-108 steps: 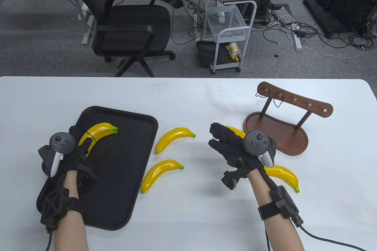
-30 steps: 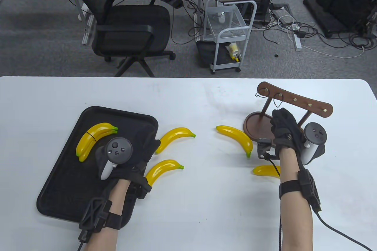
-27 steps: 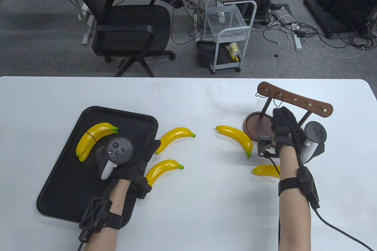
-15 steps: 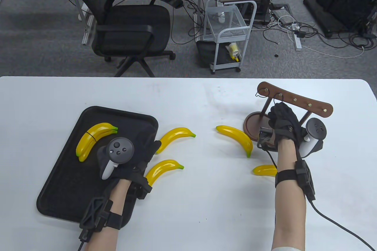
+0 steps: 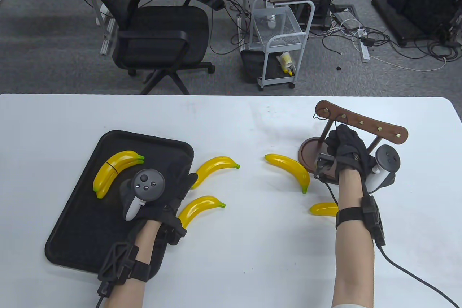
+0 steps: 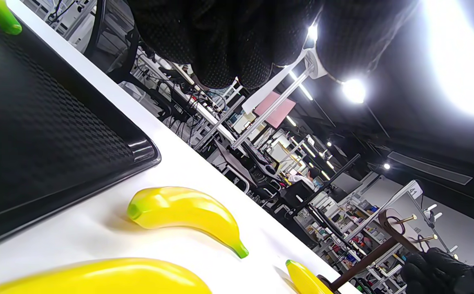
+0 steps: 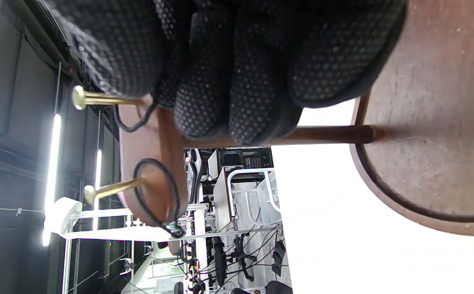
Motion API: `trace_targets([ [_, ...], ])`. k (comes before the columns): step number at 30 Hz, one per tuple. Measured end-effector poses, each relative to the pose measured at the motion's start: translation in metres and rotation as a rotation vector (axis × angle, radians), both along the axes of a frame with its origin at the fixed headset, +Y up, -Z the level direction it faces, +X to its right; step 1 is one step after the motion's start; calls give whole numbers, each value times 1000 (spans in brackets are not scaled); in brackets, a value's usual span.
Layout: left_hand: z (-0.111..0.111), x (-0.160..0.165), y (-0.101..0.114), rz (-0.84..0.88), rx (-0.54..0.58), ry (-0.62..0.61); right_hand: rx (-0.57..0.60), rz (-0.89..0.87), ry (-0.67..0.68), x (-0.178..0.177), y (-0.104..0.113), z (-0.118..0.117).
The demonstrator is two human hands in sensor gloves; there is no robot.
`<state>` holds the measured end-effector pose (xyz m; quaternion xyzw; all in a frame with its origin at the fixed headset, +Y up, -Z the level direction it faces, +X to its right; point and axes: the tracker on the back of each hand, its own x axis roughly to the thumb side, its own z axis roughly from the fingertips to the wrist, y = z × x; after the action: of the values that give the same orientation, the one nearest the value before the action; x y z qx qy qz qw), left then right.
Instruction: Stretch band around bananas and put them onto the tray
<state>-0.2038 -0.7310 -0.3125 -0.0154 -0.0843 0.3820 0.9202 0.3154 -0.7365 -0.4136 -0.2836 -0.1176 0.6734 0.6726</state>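
Observation:
A black tray (image 5: 75, 235) on the left holds two yellow bananas (image 5: 114, 170) bound by a dark band. My left hand (image 5: 187, 183) lies open over the tray's right rim, its fingertips close to a loose banana (image 5: 215, 168). Another loose banana (image 5: 198, 209) lies just right of that wrist. Two more lie at centre right (image 5: 288, 168) and under my right forearm (image 5: 322, 209). My right hand (image 5: 339, 134) is up at the wooden peg rack (image 5: 375, 128). Its thumb and fingers (image 7: 229, 94) pinch the black band (image 7: 127, 122) on the second peg. A second band (image 7: 155, 196) hangs free on the end peg.
The rack's oval wooden base (image 5: 355, 179) stands at the right, partly under my right hand. Beyond the table's far edge are an office chair (image 5: 155, 33) and a white wire cart (image 5: 278, 37). A cable (image 5: 411, 279) trails from my right wrist across the table.
My left hand left the banded pair and moved to the tray's right rim. My right hand went from the bananas up to the rack, then crept up to the second peg's band.

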Motion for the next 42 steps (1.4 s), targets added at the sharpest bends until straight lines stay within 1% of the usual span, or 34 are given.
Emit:
trace_targets([
  [3,0,0,-1,-1,-6,1,15,-26,7,0,5,3],
  [11,0,1,-1,-1,-8,-2,45,4,35,-2,21,8],
  [16,0,1,-1,0,-6,-6,84,76,112,-10,35,15],
  [19,0,1,-1,2,-8,-8,112,76,168,-17,39,21],
  [25,0,1,-1,2,-6,-12,156,81,290,-37,41,31],
  [36,-1,-1,-1,14,-5,-16,216,101,525,-95,33,46],
  [42,-1,-2,0,27,-2,-16,236,161,652,-127,29,51],
])
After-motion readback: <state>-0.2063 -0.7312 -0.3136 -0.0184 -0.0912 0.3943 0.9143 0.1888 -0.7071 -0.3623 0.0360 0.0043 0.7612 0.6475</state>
